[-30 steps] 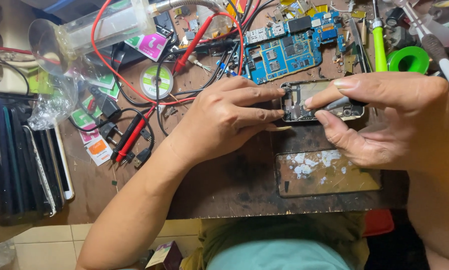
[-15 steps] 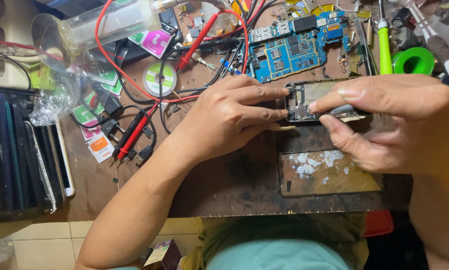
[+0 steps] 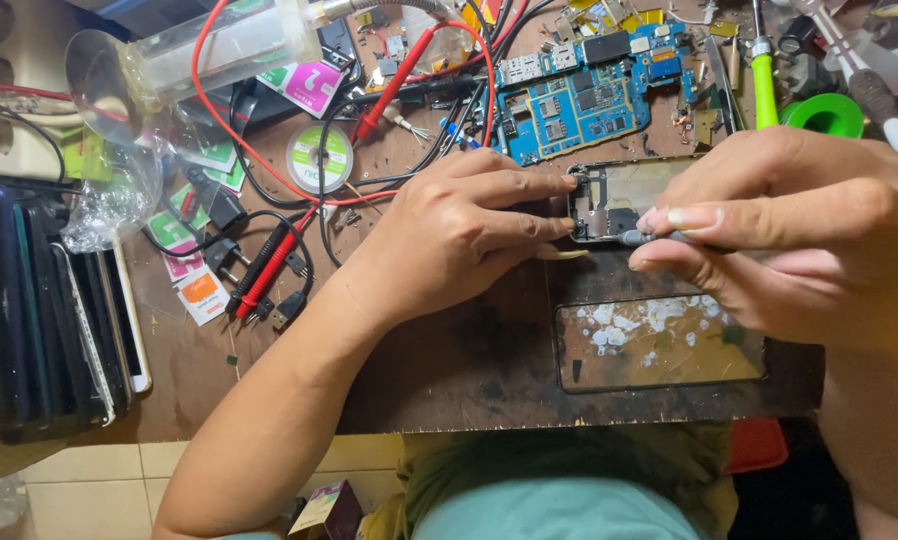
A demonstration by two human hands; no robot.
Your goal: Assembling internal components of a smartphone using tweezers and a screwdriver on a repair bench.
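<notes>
A stripped phone frame [image 3: 609,200] lies on the dark brown workbench [image 3: 449,370]. My left hand [image 3: 449,240] rests on the bench with its fingertips pressed against the frame's left edge. My right hand [image 3: 789,240] hovers over the frame's right part and pinches a thin grey tool [image 3: 659,238], whose tip points left at the frame's lower corner. My right hand hides most of the frame. A blue circuit board [image 3: 584,95] lies just behind the frame.
A glass screen panel [image 3: 659,345] with white residue lies near the front edge. Red and black multimeter leads [image 3: 269,265], cables, a solder reel [image 3: 320,157] and stickers crowd the left. Several phones [image 3: 49,330] stand stacked at far left. Green-handled tool [image 3: 764,85] and green tape roll [image 3: 827,115] at back right.
Both hands stay on the phone frame; my right hand's fingers shifted slightly with the tool. Nothing else moved.
</notes>
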